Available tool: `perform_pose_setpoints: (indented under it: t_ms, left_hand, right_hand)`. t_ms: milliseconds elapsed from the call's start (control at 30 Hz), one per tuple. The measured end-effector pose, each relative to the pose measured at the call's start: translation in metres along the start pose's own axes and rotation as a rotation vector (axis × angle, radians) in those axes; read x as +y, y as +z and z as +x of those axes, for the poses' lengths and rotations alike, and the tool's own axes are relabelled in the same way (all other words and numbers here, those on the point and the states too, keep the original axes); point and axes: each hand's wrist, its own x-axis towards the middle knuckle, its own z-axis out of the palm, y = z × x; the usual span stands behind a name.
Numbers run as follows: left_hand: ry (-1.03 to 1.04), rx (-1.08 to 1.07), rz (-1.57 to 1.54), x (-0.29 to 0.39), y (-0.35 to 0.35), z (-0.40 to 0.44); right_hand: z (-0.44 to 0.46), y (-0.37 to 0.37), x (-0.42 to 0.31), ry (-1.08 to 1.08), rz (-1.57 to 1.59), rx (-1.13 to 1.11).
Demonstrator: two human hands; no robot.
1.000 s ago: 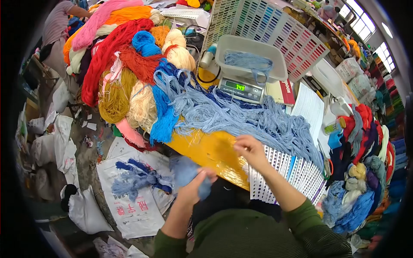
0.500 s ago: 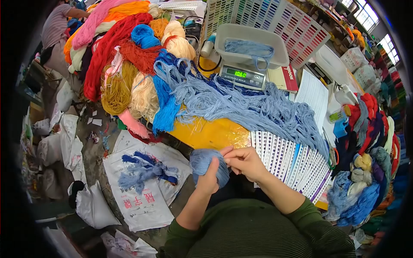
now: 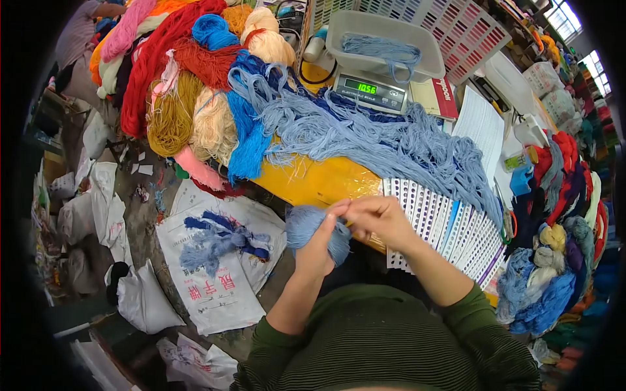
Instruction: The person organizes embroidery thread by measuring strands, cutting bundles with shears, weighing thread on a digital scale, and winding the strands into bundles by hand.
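A bundle of light blue yarn [image 3: 304,228] rests in my left hand [image 3: 317,246], whose fingers wrap round it with the thumb along its right side. My right hand [image 3: 383,220] is pinched closed beside the left fingertips, at the bundle's upper right; whatever its fingers hold is too small to make out. Beyond my hands, loose light blue yarn [image 3: 378,153] sprawls across the yellow table [image 3: 306,182]. A digital scale [image 3: 372,93] showing 10.56 carries a translucent plastic tub [image 3: 427,64] with a blue skein [image 3: 378,49] in it.
Yarn in red [image 3: 153,78], mustard [image 3: 173,120] and other colours is heaped at the left. Punched white cards [image 3: 430,228] lie right of my hands. Blue yarn scraps [image 3: 218,244] lie on a white sack [image 3: 215,293] on the floor. A person [image 3: 78,42] stands at far left.
My hands and the yarn bundle sit slightly higher in the view, and the right fingers have shifted at the bundle's edge. The scale reading went from 10.60 to 10.56.
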Motion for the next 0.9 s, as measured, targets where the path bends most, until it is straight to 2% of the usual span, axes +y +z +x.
perform_pose_setpoints:
  t_ms: [33,67,100,200,233,333,367,467,567,600,667,767,867,900]
  left_hand:
    - [0.013,-0.006,-0.035,0.004,-0.001,-0.002]
    - [0.028,-0.013,-0.071,0.008,-0.001,-0.005]
    - [-0.042,0.087,-0.102,0.011,-0.001,-0.008]
    - [-0.136,-0.306,-0.448,0.016,-0.012,-0.012]
    - [-0.207,-0.300,-0.496,0.020,-0.005,-0.016]
    - [-0.266,-0.463,-0.542,0.022,-0.005,-0.017]
    - [-0.219,-0.421,-0.440,0.025,-0.003,-0.016]
    - [-0.082,-0.281,-0.146,0.036,0.004,-0.014]
    - [0.125,0.179,0.369,0.038,0.012,-0.004]
    - [0.149,0.199,0.340,0.037,0.014,0.001]
    - [0.196,0.230,0.289,0.038,0.019,0.015]
    - [0.227,0.106,0.258,0.035,0.034,0.022]
    - [0.227,0.086,0.313,0.030,0.040,0.019]
    - [0.210,0.100,0.245,0.028,0.039,0.017]
  right_hand:
    - [0.006,-0.006,-0.016,-0.143,-0.072,0.058]
    - [0.023,-0.029,-0.005,-0.263,-0.225,0.230]
    - [0.043,-0.056,-0.014,-0.295,-0.423,0.265]
    - [0.101,-0.110,-0.043,-0.550,-0.736,0.519]
    - [0.124,-0.128,-0.042,-0.669,-0.875,0.594]
    - [0.170,-0.157,-0.037,-0.873,-1.478,0.720]
    - [0.173,-0.158,-0.033,-0.817,-1.567,0.668]
    - [0.158,-0.124,-0.033,-0.128,-0.680,0.250]
    - [0.099,-0.061,-0.034,-0.025,-0.029,-0.073]
    - [0.078,-0.044,-0.034,-0.024,0.161,-0.148]
    - [0.043,-0.019,-0.039,-0.021,0.195,-0.166]
    - [0.018,-0.007,-0.033,-0.029,0.182,-0.189]
    - [0.005,-0.002,-0.034,-0.056,0.182,-0.218]
    - [0.003,-0.001,-0.033,-0.061,0.182,-0.208]
